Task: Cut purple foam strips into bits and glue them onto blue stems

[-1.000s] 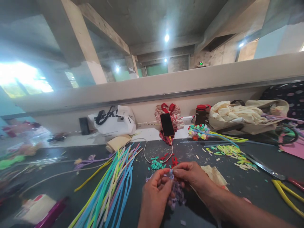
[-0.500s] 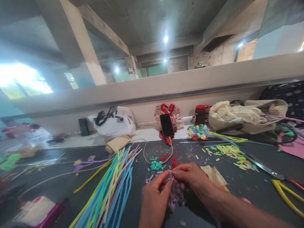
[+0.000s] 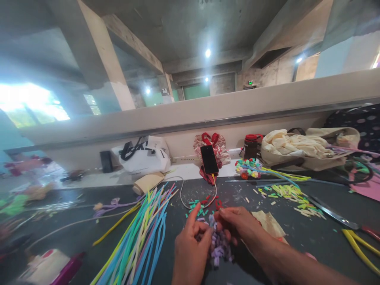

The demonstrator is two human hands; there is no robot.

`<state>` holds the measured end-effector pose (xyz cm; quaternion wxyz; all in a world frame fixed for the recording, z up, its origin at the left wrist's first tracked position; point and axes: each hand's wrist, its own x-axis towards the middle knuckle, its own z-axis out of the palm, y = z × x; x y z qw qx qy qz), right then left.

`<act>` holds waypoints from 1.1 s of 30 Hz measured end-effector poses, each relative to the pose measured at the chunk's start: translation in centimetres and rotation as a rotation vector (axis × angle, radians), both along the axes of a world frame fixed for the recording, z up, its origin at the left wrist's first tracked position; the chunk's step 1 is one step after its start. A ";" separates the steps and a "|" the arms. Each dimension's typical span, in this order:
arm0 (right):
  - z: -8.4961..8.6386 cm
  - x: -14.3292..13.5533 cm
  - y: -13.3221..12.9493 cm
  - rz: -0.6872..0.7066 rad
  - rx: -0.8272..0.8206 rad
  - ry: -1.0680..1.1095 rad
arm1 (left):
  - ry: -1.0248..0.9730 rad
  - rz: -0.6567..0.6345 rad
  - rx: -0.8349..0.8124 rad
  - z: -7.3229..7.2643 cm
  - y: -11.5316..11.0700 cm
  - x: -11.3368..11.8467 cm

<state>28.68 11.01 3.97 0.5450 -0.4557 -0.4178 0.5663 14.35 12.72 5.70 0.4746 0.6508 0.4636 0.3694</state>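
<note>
- The left hand (image 3: 192,239) raised its forefinger; I couldn't tell whether its fingers gripped anything.
- The right hand (image 3: 242,223) bent its fingers inward, hold unclear.
- Short lilac pieces (image 3: 219,251) lay heaped on the black worktop (image 3: 164,257) between them.

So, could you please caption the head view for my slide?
Left hand and right hand by purple pieces, with colourful strips alongside.

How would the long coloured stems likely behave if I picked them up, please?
The stems beside the left hand are probably light, being so thin. They likely flex, since several blue ones bend. With no tie visible, they may splay apart when lifted.
</note>
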 end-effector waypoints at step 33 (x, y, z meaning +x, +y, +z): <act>1.4 1.8 -0.2 0.119 0.098 0.037 | -0.162 -0.202 -0.109 -0.5 -0.4 0.2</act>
